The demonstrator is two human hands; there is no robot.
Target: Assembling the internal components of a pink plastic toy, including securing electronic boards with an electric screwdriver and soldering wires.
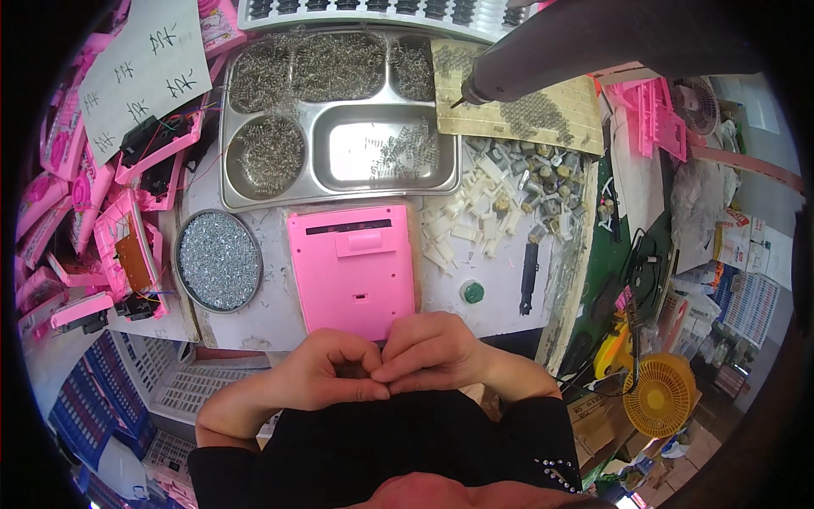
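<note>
Low centre in the frame, anything tiny between my fingertips (pixel 379 373) could, I judge, slip and drop off the table (pixel 500 321), since they meet at its near edge. My left hand (pixel 326 369) curls into a loose ring; my right hand (pixel 434 352) is bunched, its fingertips touching the left's. Whether they pinch a small part, I cannot tell. Just beyond, mid-frame, lies the pink panel (pixel 356 280); a careless shove could send it into the dish (pixel 261 267) of metal bits (pixel 220 259) at centre left or the white pieces (pixel 487 216) right of centre, spilling or mixing them. Farther, top centre, sits the tray (pixel 348 155) of springs (pixel 339 68); upper right, the driver (pixel 543 64) hangs over the card (pixel 585 106), where a bump could scatter the coils.
</note>
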